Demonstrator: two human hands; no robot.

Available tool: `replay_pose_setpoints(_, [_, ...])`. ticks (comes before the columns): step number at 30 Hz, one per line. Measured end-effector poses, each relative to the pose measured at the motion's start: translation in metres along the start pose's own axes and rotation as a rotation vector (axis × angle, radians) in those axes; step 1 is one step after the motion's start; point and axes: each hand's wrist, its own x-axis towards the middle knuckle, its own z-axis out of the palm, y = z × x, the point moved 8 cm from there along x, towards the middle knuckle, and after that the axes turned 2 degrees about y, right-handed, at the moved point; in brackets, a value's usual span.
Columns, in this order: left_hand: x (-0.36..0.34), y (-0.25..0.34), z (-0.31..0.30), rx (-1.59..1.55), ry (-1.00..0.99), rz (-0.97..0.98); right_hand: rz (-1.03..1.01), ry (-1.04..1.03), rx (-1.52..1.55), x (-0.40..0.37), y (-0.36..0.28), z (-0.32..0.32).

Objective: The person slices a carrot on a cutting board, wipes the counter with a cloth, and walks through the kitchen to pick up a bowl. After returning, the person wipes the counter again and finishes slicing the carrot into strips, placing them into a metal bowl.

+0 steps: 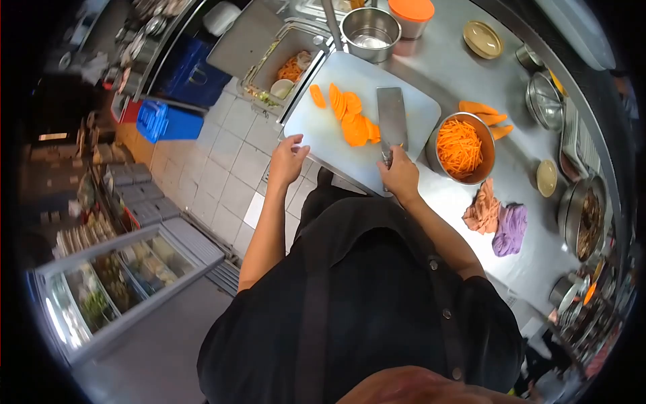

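On the white cutting board (424,108) lie overlapping orange carrot slices (353,124), with one slice (317,96) a little apart. My right hand (400,176) is closed round the handle of a cleaver (391,113), whose broad blade rests flat over the board, right of the slices. My left hand (289,160) hovers by the board's left edge, holding nothing, thumb and fingers apart. Just right of the board stands a steel pot (490,165) full of shredded carrot (459,149). Whole peeled carrots (483,111) lie behind it.
A pink cloth (482,210) and a purple cloth (510,230) lie on the steel counter. At the back are an empty-looking pot (371,35) and an orange-lidded container (411,15). A scrap bin (252,75) stands left of the board; a glass-topped fridge (222,252) is lower left.
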Motion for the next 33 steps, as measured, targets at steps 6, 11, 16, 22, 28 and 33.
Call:
replay_pose_setpoints(6, [0.111, 0.067, 0.011, 0.031, -0.154, 0.38, 0.198, 0.084, -0.09, 0.012, -0.006, 0.018])
replay_pose_setpoints(11, [0.15, 0.127, 0.074, 0.092, -0.443, 0.766, 0.431, 0.099, -0.194, 0.014, -0.013, 0.024])
replay_pose_setpoints(16, [0.164, 0.11, 0.13, 0.181, -0.58, 1.185, 0.515, 0.254, -0.04, 0.006, -0.019, 0.0])
replay_pose_setpoints(22, [0.138, 0.096, 0.106, 0.111, -0.632, 1.225, 0.636, 0.262, 0.159, -0.029, -0.025, -0.016])
replay_pose_setpoints(28, [0.121, 0.078, 0.103, 0.101, -0.601, 1.255, 0.573, 0.217, 0.13, -0.043, -0.019, 0.006])
replay_pose_setpoints(33, [0.111, 0.084, 0.112, 0.314, -0.458, 1.24, 0.549, 0.205, 0.134, -0.042, -0.02, 0.012])
